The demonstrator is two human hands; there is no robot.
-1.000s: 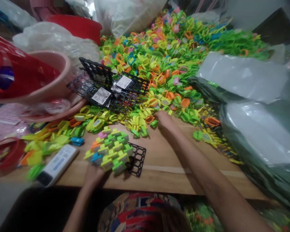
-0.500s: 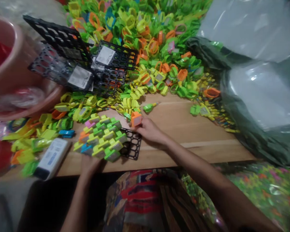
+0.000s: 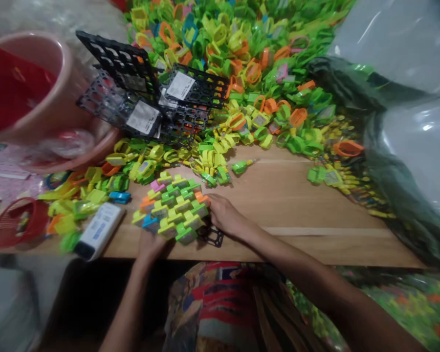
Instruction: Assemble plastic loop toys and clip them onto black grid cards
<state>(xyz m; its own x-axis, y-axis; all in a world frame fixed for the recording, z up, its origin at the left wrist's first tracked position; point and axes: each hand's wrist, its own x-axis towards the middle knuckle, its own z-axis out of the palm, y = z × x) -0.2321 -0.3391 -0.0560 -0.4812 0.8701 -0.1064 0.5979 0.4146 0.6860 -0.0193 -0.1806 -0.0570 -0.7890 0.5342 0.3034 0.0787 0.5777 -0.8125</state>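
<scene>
A black plastic grid tray (image 3: 213, 237) is packed with rows of small plastic watch-like pieces (image 3: 174, 203) in yellow, green, pink, blue and orange. My left hand (image 3: 152, 244) holds the tray from below at its near left side, its fingers hidden under the pieces. At the tray's right side, my right hand (image 3: 223, 212) has its fingers closed at an orange watch-like piece (image 3: 201, 198), which now sits level with the filled rows. Bare grid shows only at the tray's near right corner.
A large heap of similar pieces (image 3: 242, 49) covers the far table. Black grid trays with white labels (image 3: 143, 117) lean at back left, beside a pink tub (image 3: 64, 73). A white box (image 3: 100, 230) and red basket (image 3: 20, 222) lie left; a dark green bag (image 3: 385, 161) stands right.
My right hand has brought the orange piece left and down onto the tray's right edge. The whole view has shifted, so surrounding things appear further right.
</scene>
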